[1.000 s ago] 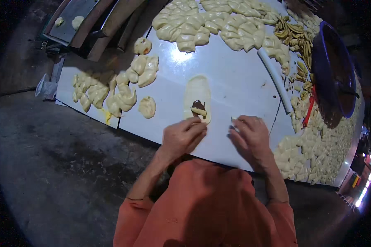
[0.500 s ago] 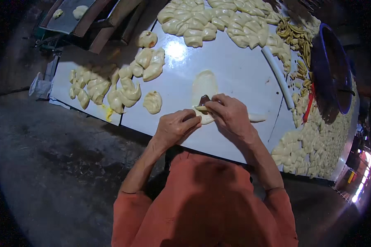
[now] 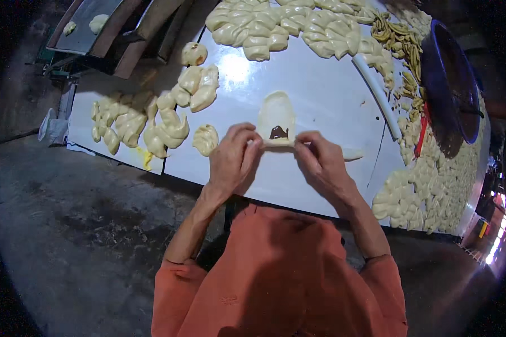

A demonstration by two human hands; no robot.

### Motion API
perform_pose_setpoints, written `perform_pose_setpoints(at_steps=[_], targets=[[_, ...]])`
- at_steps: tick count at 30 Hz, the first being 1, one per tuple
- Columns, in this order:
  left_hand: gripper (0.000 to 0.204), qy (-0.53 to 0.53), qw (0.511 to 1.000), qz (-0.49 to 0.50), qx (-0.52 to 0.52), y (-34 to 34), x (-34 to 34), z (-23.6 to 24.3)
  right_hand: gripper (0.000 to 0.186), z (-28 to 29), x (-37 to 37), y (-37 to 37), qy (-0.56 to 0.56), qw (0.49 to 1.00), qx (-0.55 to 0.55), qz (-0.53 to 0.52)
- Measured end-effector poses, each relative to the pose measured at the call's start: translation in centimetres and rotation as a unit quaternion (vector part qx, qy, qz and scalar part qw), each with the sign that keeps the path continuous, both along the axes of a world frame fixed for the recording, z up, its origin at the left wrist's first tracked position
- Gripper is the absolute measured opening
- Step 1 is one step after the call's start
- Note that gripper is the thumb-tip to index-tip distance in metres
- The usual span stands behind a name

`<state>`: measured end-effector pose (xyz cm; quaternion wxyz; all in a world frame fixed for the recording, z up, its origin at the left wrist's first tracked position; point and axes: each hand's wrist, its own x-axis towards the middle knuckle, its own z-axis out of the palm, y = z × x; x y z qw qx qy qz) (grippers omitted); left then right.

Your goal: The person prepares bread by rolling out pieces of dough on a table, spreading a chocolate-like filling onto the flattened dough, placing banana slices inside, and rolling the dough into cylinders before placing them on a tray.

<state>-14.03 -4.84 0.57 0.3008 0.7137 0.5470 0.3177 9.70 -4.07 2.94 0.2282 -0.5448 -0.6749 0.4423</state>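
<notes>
A thin oval sheet of pale dough (image 3: 276, 106) lies on the white tabletop in front of me. Near its close end sits a dark brown dab of filling (image 3: 278, 133), and the close edge is folded up into a narrow roll just below it. My left hand (image 3: 233, 157) pinches the left end of that roll between thumb and fingers. At the right end my right hand (image 3: 323, 158) does the same, its fingertips closed on the dough. Beside the right hand lies a slim pale strip (image 3: 352, 154), dough by its look. One dough piece (image 3: 206, 140) rests left of my left hand.
Oily dough lumps (image 3: 247, 28) cover the table's far side, with more dough (image 3: 121, 121) at left. A white rod (image 3: 376, 96) lies at right, near a red strip-like thing (image 3: 422, 130) and a purple-blue basin (image 3: 437, 62). Metal trays (image 3: 93, 25) stand far left.
My right hand has moved right, off the filling, which now shows fully. My left hand has shifted slightly up and left. The close edge of the dough is now a straight roll between both hands.
</notes>
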Motion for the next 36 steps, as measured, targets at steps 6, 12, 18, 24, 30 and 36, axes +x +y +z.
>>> perform_pose_setpoints(at_steps=[6, 12, 18, 24, 30, 36], targets=[[0.016, 0.117, 0.993, 0.028, 0.003, 1.1, 0.8, 0.8, 0.018, -1.0, -0.2, 1.9, -0.129, 0.974, 0.176, 0.069], [0.034, 0.132, 0.987, -0.084, 0.026, 1.1, -0.2, 0.5, 0.029, 0.1, 0.1, 2.2, -0.105, 0.981, 0.142, 0.083], [0.023, 0.113, 0.985, -0.109, 0.067, 2.4, -0.2, 0.8, 0.021, -1.4, 0.6, 3.4, -0.145, 0.951, 0.204, 0.183], [0.014, 0.103, 0.993, -0.056, 0.010, 3.0, -0.5, 0.6, 0.014, -0.9, 0.0, 3.9, -0.223, 0.936, 0.217, 0.165], [0.026, 0.119, 0.986, -0.106, 0.042, 3.0, -0.3, 1.1, 0.019, -1.3, -0.5, 3.4, -0.110, 0.966, 0.223, 0.065], [0.019, 0.102, 0.989, -0.108, -0.012, 3.9, -0.3, 1.4, 0.019, -1.4, 0.4, 4.1, -0.138, 0.956, 0.213, 0.146]])
